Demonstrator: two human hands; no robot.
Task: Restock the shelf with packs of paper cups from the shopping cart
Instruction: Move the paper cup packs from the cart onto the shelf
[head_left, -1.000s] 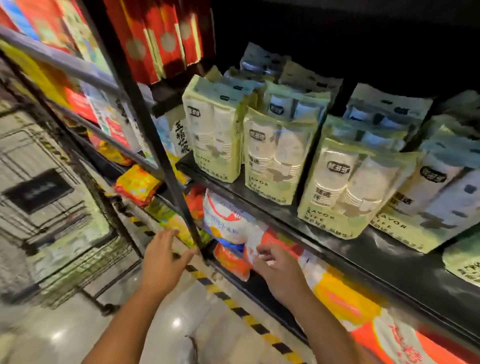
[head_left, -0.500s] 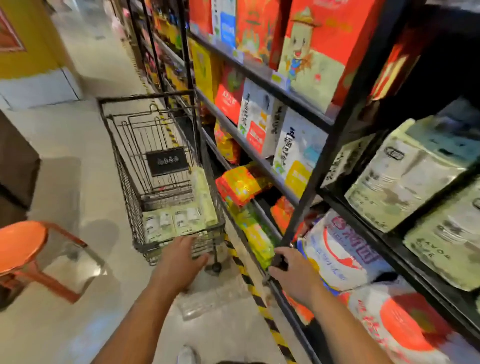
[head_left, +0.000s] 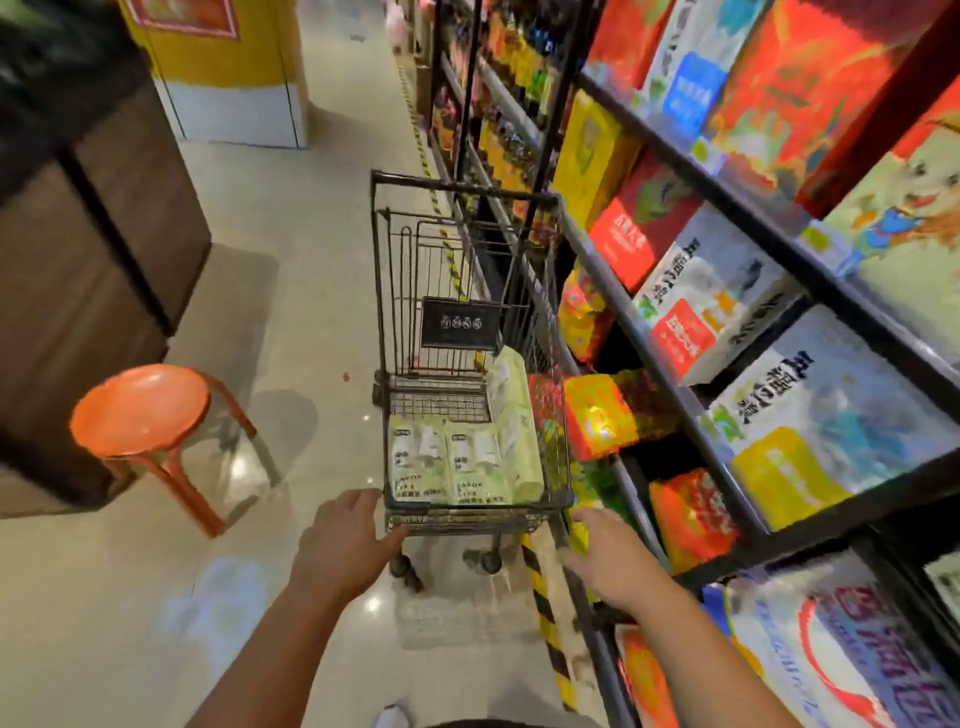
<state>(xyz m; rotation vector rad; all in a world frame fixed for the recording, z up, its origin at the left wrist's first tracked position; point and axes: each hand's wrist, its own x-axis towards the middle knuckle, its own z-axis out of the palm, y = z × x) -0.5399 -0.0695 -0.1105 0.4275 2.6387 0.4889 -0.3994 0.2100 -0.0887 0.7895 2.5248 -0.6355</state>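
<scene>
Both hands were open and empty: the left hand (head_left: 345, 540) touched the shopping cart (head_left: 470, 522) rim near the packs of paper cups (head_left: 457, 460); the right hand (head_left: 605, 558) reached just beside it.

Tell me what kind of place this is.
Most likely a supermarket aisle: a wire shopping cart holding packs of paper cups stands beside long black shelves of packaged goods, with striped tape along the floor.
</scene>
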